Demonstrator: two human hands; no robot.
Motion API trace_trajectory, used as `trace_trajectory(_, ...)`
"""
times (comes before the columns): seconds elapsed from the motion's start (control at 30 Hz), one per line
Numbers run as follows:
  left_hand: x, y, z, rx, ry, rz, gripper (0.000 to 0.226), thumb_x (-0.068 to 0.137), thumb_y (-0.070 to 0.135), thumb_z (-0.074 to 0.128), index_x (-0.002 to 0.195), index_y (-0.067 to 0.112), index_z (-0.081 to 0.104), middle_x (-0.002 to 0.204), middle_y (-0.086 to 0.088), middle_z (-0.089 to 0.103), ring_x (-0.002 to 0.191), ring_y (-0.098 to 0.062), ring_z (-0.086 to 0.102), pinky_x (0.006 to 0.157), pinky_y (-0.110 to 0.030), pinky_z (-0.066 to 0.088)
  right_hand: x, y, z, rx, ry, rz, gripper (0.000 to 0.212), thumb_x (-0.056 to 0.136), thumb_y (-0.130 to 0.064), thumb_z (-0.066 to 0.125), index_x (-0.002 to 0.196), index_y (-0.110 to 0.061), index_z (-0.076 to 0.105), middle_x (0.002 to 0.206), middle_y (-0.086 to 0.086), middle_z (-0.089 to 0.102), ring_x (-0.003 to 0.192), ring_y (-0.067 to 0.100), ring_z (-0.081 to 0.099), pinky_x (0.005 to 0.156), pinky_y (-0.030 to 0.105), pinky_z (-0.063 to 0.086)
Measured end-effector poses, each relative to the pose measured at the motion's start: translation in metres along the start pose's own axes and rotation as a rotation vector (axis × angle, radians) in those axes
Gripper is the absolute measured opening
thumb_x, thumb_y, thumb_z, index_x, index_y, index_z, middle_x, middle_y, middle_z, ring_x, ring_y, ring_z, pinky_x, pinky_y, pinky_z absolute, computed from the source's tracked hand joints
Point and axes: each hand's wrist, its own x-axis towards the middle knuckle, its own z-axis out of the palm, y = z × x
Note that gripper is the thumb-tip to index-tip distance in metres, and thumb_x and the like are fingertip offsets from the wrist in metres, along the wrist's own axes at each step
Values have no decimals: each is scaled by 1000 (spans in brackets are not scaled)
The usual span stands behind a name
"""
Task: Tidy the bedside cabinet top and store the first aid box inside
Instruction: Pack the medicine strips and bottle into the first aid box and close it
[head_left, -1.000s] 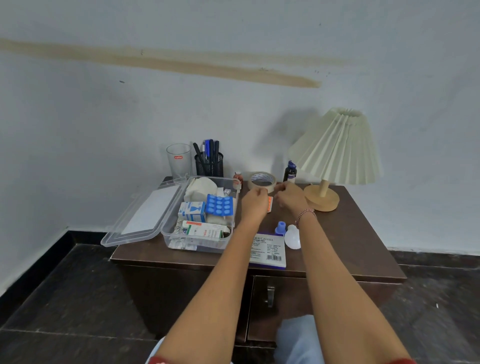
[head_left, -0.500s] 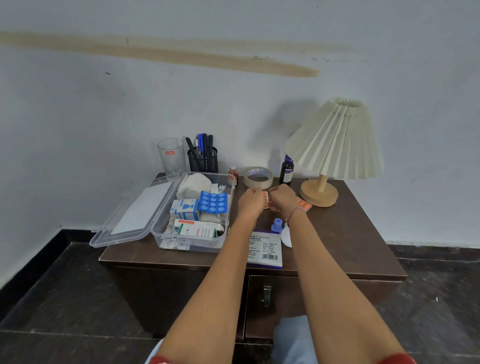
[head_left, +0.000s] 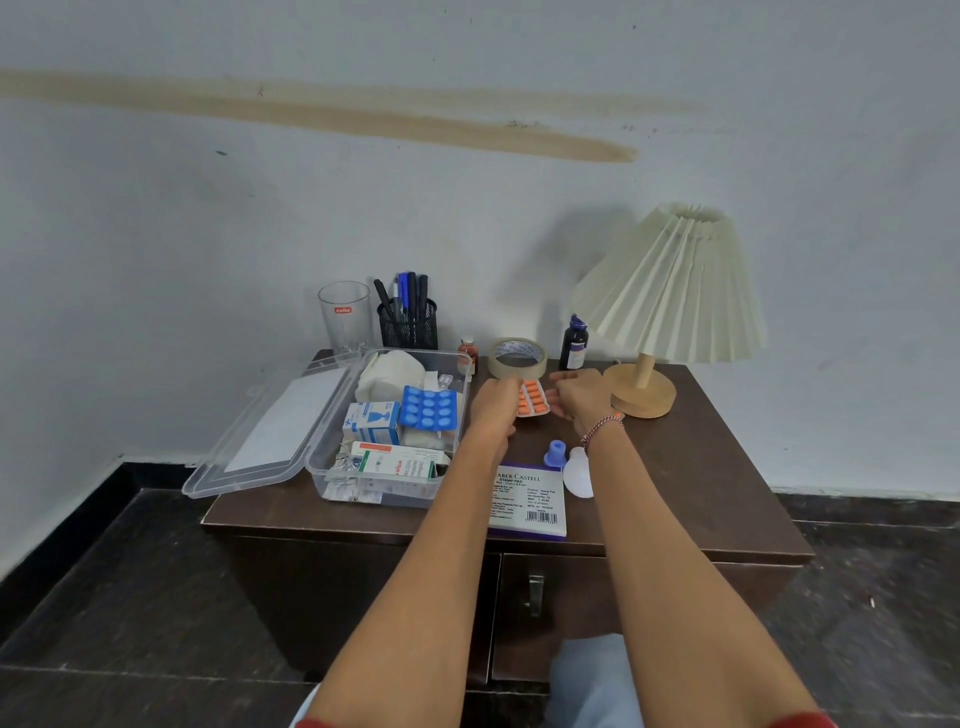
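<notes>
The first aid box (head_left: 384, 491), clear plastic, stands on the left half of the bedside cabinet (head_left: 727, 493) top. Its hinged lid (head_left: 270, 431) lies flat open toward the frame's left and overhangs the edge. Inside the box are one white wad of gauze (head_left: 389, 374) at the back and one blue blister sheet (head_left: 428, 408). There are also two cartons, a blue-and-white carton (head_left: 371, 422) and a green-and-white carton (head_left: 400, 462), with loose foil strips (head_left: 343, 462) at the front.

Behind the box stand one drinking glass (head_left: 344, 317) and one black mesh pen holder (head_left: 408, 327). The holder carries about five dark and blue pens. Just right of the box's back corner is one small brown bottle (head_left: 467, 349), then one roll of tape (head_left: 517, 357).

At the centre, the left grip (head_left: 496, 408) pinches an orange blister strip (head_left: 532, 399) by its left edge, just above the cabinet top and beside the box's right wall. The right grip (head_left: 579, 397) is released, fingers loosely extended just beside the strip's right edge. Whether it touches the strip I cannot tell.

Toward the lower centre, between the forearms, lie one stamp pad pack (head_left: 530, 501), one blue cap (head_left: 556, 453) and one white oval piece (head_left: 579, 470). Behind the right grip stands one dark bottle (head_left: 574, 343). To the right is one lamp (head_left: 670, 286) with a pleated shade on a wooden base. The cabinet door handle (head_left: 535, 592) shows below, between the arms.
</notes>
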Motion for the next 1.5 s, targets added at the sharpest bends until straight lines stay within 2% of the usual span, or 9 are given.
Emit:
trace_trajectory(0.07, 0, 2, 0, -33, -3, 6, 21, 93, 27, 41, 104, 16, 56, 104, -4, 66, 97, -16, 57, 84, -35, 44, -2, -2, 1, 27, 51, 8, 28, 86, 6, 42, 98, -8, 64, 106, 21, 66, 98, 31, 63, 93, 39, 51)
trace_trajectory(0.2, -2, 6, -1, -50, -17, 37, 29, 93, 28, 41, 112, 14, 58, 106, -5, 68, 101, -15, 58, 84, -36, 44, -9, -9, -2, 77, 38, 2, 31, 88, 6, 40, 72, -17, 52, 90, 14, 62, 68, 16, 57, 62, 23, 46)
trace_trajectory(0.37, -5, 14, -5, -73, -10, 76, 29, 95, 27, 39, 112, 15, 60, 104, -3, 67, 94, -12, 59, 78, -32, 46, -14, -18, -3, 150, 17, -5, 27, 88, 8, 37, 98, -8, 56, 76, 8, 60, 62, 13, 55, 49, 18, 38)
trace_trajectory(0.53, -10, 23, -14, -99, -2, 137, 23, 93, 23, 40, 95, 18, 62, 94, 0, 65, 91, -12, 57, 76, -33, 46, -23, -31, -3, 220, 25, -22, 23, 91, 7, 39, 95, -8, 56, 70, 5, 60, 56, 9, 55, 35, 10, 35)
trace_trajectory(0.77, -10, 32, -36, -79, 79, 168, 28, 91, 21, 39, 102, 11, 63, 101, -7, 66, 89, -17, 60, 71, -30, 49, -37, -40, 10, 187, 29, -73, 24, 90, 6, 42, 86, -12, 59, 90, 11, 63, 57, 6, 51, 44, 11, 36)
trace_trajectory(0.93, -10, 36, -57, 79, 143, 237, 26, 93, 20, 36, 71, 19, 51, 113, -18, 63, 89, -23, 53, 88, -41, 45, -47, -47, 19, 176, -10, -83, 25, 90, 6, 40, 85, -11, 58, 77, 8, 63, 55, 7, 52, 32, 7, 31)
trace_trajectory(1.23, -11, 31, -99, 51, 264, 195, 28, 94, 28, 35, 73, 23, 53, 71, 6, 63, 70, -7, 50, 81, -33, 42, -59, -54, 42, 52, -113, -77, 34, 89, 7, 41, 69, -17, 55, 57, -3, 63, 29, -5, 47, 29, 7, 29)
trace_trajectory(1.4, -12, 28, -120, 176, 289, 166, 25, 97, 25, 32, 90, 14, 54, 105, -7, 68, 77, -9, 55, 85, -33, 43, -62, -54, 55, -44, -182, -120, 33, 92, 4, 40, 70, -16, 55, 73, 6, 64, 30, -6, 49, 31, 6, 31)
trace_trajectory(1.5, -14, 25, -125, 197, 275, 159, 26, 97, 24, 32, 99, 13, 55, 115, -7, 67, 69, -4, 54, 79, -31, 39, -61, -52, 60, -74, -202, -143, 33, 92, 4, 40, 70, -15, 55, 81, 12, 66, 51, 3, 61, 43, 11, 41)
